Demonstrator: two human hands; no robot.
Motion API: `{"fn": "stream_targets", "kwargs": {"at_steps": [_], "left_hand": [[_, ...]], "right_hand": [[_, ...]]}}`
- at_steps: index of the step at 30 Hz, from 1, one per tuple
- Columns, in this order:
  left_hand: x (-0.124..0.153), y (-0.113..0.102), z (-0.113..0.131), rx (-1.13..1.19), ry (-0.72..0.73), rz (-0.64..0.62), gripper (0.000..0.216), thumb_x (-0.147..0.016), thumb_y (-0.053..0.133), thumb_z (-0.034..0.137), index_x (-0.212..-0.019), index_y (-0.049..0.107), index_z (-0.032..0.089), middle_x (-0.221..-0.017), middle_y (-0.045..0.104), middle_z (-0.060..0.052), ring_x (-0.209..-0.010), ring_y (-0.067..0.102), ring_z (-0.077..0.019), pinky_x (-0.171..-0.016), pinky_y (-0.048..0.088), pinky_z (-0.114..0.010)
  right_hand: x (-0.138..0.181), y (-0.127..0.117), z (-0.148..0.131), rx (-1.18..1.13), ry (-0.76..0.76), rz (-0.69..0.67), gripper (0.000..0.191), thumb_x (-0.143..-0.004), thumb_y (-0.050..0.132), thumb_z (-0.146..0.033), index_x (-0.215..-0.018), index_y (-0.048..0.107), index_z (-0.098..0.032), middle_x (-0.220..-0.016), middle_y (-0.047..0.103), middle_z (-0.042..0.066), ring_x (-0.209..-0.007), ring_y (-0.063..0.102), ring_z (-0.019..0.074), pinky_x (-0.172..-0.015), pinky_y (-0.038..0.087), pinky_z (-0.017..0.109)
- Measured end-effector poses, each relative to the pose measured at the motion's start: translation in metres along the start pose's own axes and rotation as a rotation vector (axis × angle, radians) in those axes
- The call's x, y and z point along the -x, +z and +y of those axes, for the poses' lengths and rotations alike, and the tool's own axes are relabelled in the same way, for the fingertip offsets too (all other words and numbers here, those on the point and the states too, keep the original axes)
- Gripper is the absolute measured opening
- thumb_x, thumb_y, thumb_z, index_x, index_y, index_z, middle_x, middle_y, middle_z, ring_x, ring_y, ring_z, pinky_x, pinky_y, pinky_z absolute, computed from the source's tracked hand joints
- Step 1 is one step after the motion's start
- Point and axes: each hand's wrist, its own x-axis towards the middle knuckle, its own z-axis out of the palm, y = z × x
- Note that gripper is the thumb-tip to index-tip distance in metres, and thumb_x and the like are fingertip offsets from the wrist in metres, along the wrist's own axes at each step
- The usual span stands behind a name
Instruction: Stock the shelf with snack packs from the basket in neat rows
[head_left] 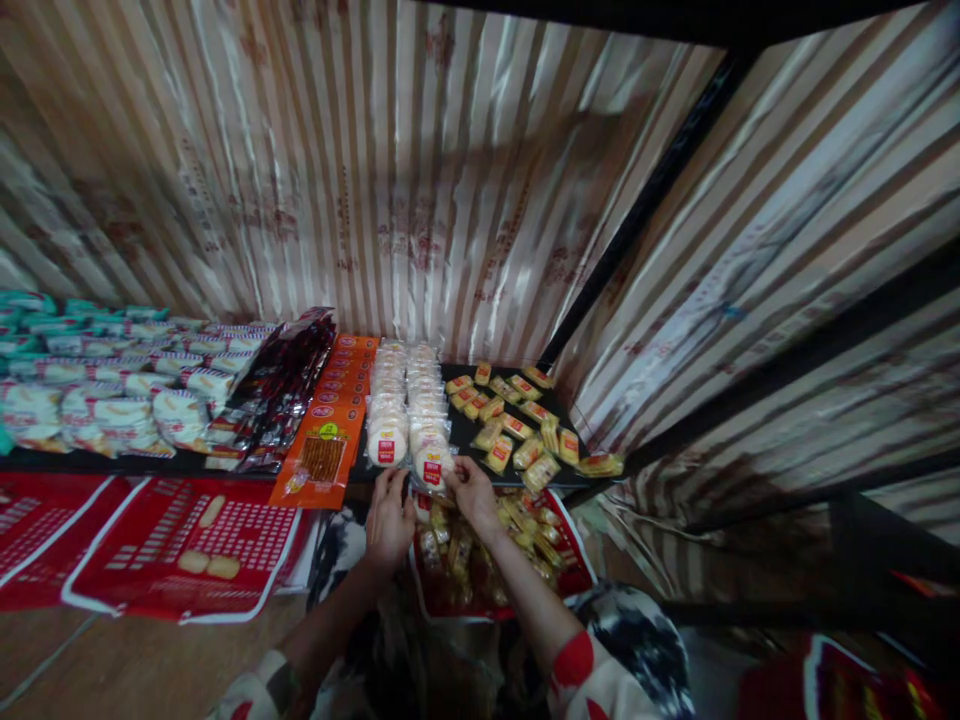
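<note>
Two columns of clear packets with round white rice crackers stand on the black shelf (570, 470). At the front of the right column is a rice cracker packet (433, 468) with a red and yellow label. My right hand (474, 496) pinches its right edge. My left hand (390, 522) is closed at its lower left side, fingertips partly hidden, just below the front packet of the left column (386, 446). Beneath my hands sits a red basket (583, 570) holding many small yellow-wrapped snacks (459, 560).
Loose yellow snack packets (516, 426) lie on the shelf's right. Leftward are orange snack bags (313, 450), dark red packets (281, 390) and rows of white packets (127, 420). Another red basket (150, 550) with a few pale items stands below. A black metal post (645, 215) slants upward right.
</note>
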Motion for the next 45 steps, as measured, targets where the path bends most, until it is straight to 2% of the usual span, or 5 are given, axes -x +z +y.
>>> {"fn": "stream_targets", "kwargs": {"at_steps": [7, 22, 31, 40, 45], "left_hand": [[-0.014, 0.011, -0.001, -0.229, 0.226, -0.079, 0.044, -0.080, 0.041, 0.010, -0.122, 0.052, 0.017, -0.135, 0.043, -0.011, -0.119, 0.046, -0.0218, -0.099, 0.042, -0.034], [0.008, -0.003, -0.009, -0.116, 0.145, 0.175, 0.036, -0.087, 0.037, 0.020, -0.119, 0.053, 0.018, -0.126, 0.041, -0.012, -0.107, 0.052, -0.0193, -0.089, 0.049, -0.034], [-0.022, -0.008, -0.031, -0.203, 0.146, 0.301, 0.038, -0.085, 0.046, 0.026, -0.120, 0.051, 0.014, -0.124, 0.041, -0.014, -0.108, 0.048, -0.0247, -0.092, 0.045, -0.041], [-0.039, 0.001, -0.037, -0.252, 0.211, 0.345, 0.034, -0.085, 0.049, 0.027, -0.116, 0.051, 0.013, -0.122, 0.044, -0.015, -0.113, 0.044, -0.0281, -0.093, 0.044, -0.044], [-0.040, 0.008, -0.044, -0.262, 0.235, 0.389, 0.032, -0.085, 0.050, 0.028, -0.113, 0.053, 0.014, -0.119, 0.049, -0.015, -0.108, 0.048, -0.0273, -0.090, 0.045, -0.043]], "right_hand": [[-0.019, 0.011, 0.006, 0.149, -0.027, 0.061, 0.021, -0.070, 0.052, -0.038, -0.077, 0.059, -0.019, -0.072, 0.063, 0.002, -0.064, 0.057, 0.0158, -0.064, 0.047, 0.028], [0.002, 0.041, -0.025, 0.245, -0.121, -0.092, 0.017, -0.073, 0.055, -0.029, -0.085, 0.063, -0.020, -0.072, 0.064, 0.000, -0.064, 0.057, 0.0136, -0.064, 0.045, 0.024], [-0.008, 0.072, -0.025, 0.174, -0.238, -0.110, 0.028, -0.077, 0.050, -0.020, -0.103, 0.062, -0.016, -0.094, 0.066, 0.008, -0.081, 0.062, 0.0177, -0.078, 0.049, 0.031], [0.004, 0.037, 0.005, 0.408, -0.417, 0.152, 0.034, -0.085, 0.046, -0.022, -0.116, 0.060, -0.024, -0.112, 0.054, 0.010, -0.106, 0.049, 0.0217, -0.093, 0.043, 0.039], [-0.001, 0.024, 0.023, 0.476, -0.447, 0.119, 0.033, -0.085, 0.044, -0.017, -0.109, 0.065, -0.027, -0.117, 0.050, 0.009, -0.105, 0.047, 0.0209, -0.089, 0.045, 0.037]]}}
